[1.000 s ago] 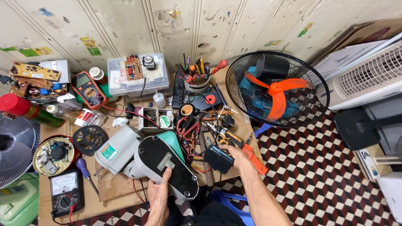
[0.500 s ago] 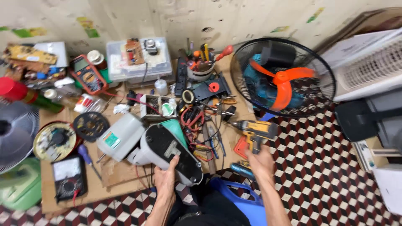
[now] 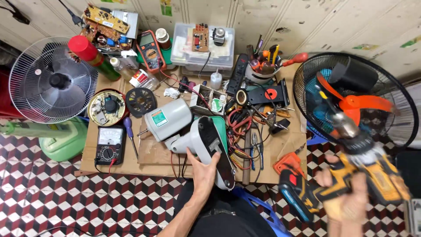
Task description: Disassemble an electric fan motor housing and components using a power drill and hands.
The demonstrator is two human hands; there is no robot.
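Left hand (image 3: 202,169) is wrapped around the fan base (image 3: 210,147) at the near edge of the table (image 3: 287,145), black underside tilted up. Right hand (image 3: 346,197) is closed on the cordless drill (image 3: 346,180), raised and blurred – well apart from the base. Best to pin the base firmly and square the bit to a screw before pressing in.

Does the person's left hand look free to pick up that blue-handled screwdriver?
Probably not right now: the left hand grips the fan base. The blue-handled screwdriver lies uncovered nearby.
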